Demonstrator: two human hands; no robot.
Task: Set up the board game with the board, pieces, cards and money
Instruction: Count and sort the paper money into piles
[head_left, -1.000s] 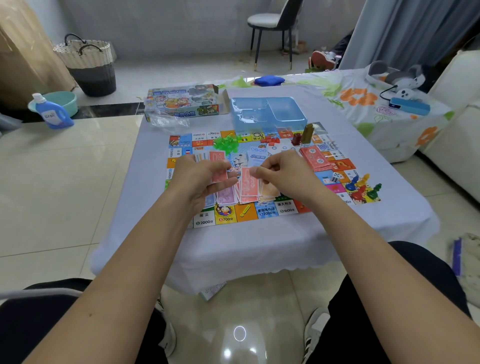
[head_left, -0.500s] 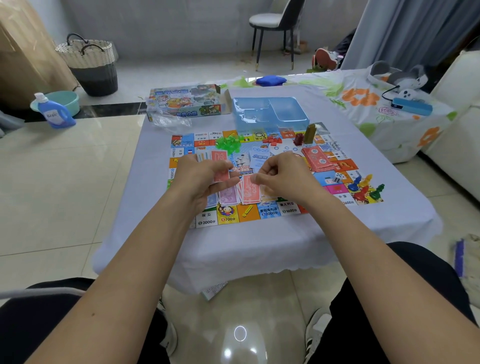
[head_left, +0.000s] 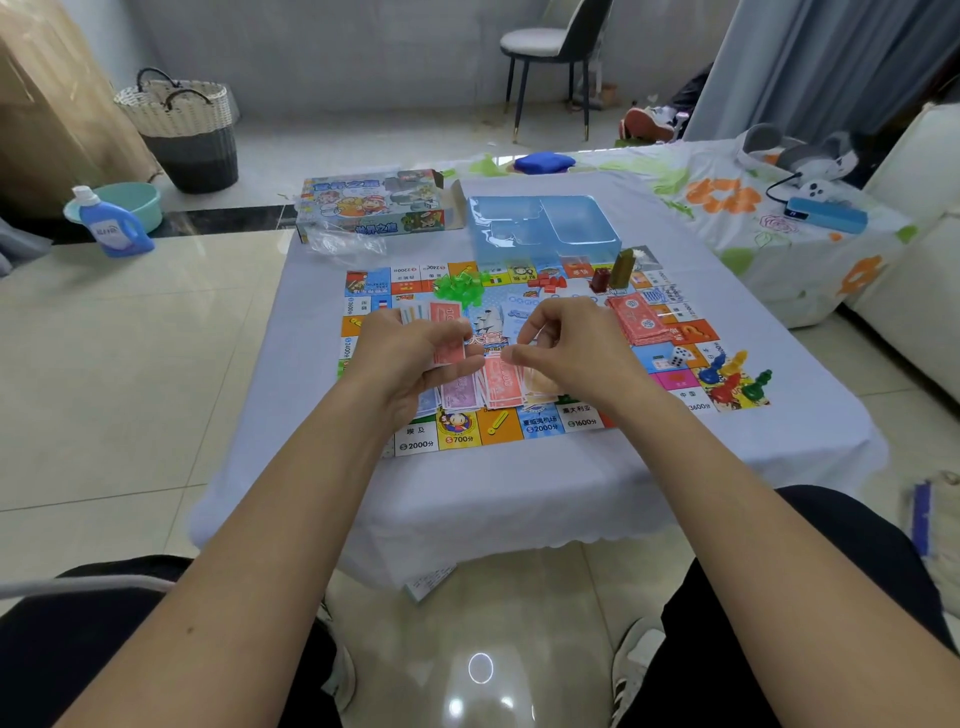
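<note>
Because the money is being sorted by colour, separate piles of notes (head_left: 480, 387) lie side by side on the near part of the board (head_left: 540, 426), which sits on the counter (head_left: 519, 499). The left hand (head_left: 410, 358) grips a fanned stack of unsorted notes (head_left: 444, 332). The right hand (head_left: 569, 348) hovers over the piles with fingers curled, thumb and forefinger pinched together; whether it holds a note I cannot tell.

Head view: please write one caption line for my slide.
Left hand holds play money while the right hand sorts bills above money piles on the game board.
</note>
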